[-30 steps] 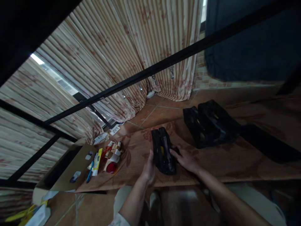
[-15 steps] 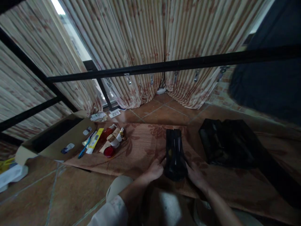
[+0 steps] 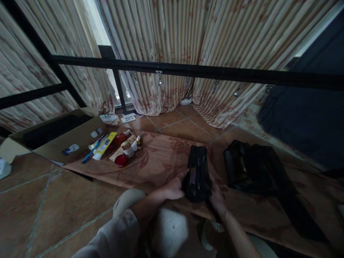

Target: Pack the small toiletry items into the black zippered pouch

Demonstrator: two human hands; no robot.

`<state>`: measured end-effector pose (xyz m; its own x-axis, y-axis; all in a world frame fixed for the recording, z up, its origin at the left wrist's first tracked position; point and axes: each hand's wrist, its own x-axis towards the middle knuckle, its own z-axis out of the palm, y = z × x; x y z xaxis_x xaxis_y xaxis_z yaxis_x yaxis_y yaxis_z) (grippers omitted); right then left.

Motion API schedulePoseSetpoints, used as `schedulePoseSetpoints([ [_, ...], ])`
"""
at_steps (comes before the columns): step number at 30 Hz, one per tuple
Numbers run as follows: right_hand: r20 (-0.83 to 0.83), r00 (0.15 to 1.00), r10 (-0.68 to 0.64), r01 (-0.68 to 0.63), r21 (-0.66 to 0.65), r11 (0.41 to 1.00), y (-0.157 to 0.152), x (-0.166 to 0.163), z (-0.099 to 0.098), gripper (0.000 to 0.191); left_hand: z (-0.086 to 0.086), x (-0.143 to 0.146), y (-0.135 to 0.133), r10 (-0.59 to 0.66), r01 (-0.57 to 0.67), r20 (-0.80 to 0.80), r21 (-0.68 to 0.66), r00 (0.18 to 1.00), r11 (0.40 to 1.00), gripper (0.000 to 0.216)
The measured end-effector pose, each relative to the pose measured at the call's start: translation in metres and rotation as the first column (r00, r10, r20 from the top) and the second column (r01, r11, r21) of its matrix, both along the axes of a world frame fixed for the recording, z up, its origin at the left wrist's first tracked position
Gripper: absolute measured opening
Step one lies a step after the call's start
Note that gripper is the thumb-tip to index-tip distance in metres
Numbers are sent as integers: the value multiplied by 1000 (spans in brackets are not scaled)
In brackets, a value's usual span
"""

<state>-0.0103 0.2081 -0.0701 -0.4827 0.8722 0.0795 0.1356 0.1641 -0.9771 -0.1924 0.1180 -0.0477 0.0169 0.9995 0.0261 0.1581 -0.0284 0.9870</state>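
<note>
A black mesh pouch (image 3: 197, 172) lies on a patterned brown mat (image 3: 158, 163) in front of me. My left hand (image 3: 174, 187) rests against the pouch's near left edge, fingers curled, one finger stretched along its side. My right hand (image 3: 216, 196) grips the pouch's near right corner. A second, larger black bag (image 3: 251, 169) sits to the right on the mat, apart from both hands.
At the mat's left end lie a red cap (image 3: 120, 160), small bottles (image 3: 128, 144), a yellow tube (image 3: 103, 146) and a blue toothbrush (image 3: 90, 154). An open cardboard box (image 3: 53, 132) sits further left. A black metal bar (image 3: 188, 70) crosses in front of striped curtains (image 3: 204, 39).
The view has swung left and levelled. Both hands have slid down to the pouch's near end, and the pouch now lies flatter on the mat.
</note>
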Motion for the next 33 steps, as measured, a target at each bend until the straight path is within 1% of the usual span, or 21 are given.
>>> schedulePoseSetpoints([
  [2, -32, 999, 17, -18, -21, 1000, 0, -1, 0, 62, 2, -1, -1, -30, 30, -25, -6, 999, 1000, 101],
  [4, -57, 998, 37, -39, -31, 999, 1, -2, 0, 60, 4, -2, -2, -59, 59, -31, -8, 998, 998, 104],
  [6, -49, 997, 67, -67, -1, 998, 3, -3, -1, 55, 6, -1, -2, -84, 84, -9, -3, 996, 996, 106],
  [9, 10, 992, 125, -126, 73, 989, 5, -4, 1, 44, 8, 0, -2, -109, 109, 17, -10, 994, 994, 103],
  [12, 30, 987, 156, -159, 90, 983, 6, -5, 2, 39, 11, 0, -2, -87, 86, -23, -22, 996, 996, 96],
  [13, 20, 990, 141, -142, 82, 986, 6, -5, 2, 40, 12, 0, -3, -76, 75, -41, -21, 996, 997, 93],
  [15, -36, 998, 59, -57, 43, 997, 5, -5, -1, 46, 14, 1, -3, -66, 66, -72, -9, 995, 998, 91],
  [17, -110, 993, -39, 36, -26, 999, 3, -5, -4, 50, 15, 2, -2, -55, 57, -108, 11, 993, 998, 94],
  [19, -166, 981, -96, 80, -100, 992, 2, -6, -8, 50, 16, 3, -2, -32, 36, -135, 28, 990, 999, 100],
  [22, -193, 973, -126, 93, -171, 981, 2, -7, -11, 47, 15, 5, -1, -8, 12, -147, 25, 989, 1000, 106],
  [24, -206, 964, -165, 122, -208, 971, 3, -8, -12, 45, 13, 6, 0, -8, 11, -150, 21, 989, 1000, 105],
  [27, -221, 952, -210, 150, -259, 954, 4, -9, -10, 45, 12, 7, 0, 10, -7, -168, 16, 986, 1000, 99],
  [30, -227, 954, -196, 128, -284, 950, 5, -9, -6, 42, 12, 8, -1, 40, -38, -188, 16, 981, 999, 94],
  [33, -227, 952, -206, 133, -300, 945, 4, -9, -2, 40, 12, 10, 0, 47, -38, -179, 52, 983, 998, 84],
])
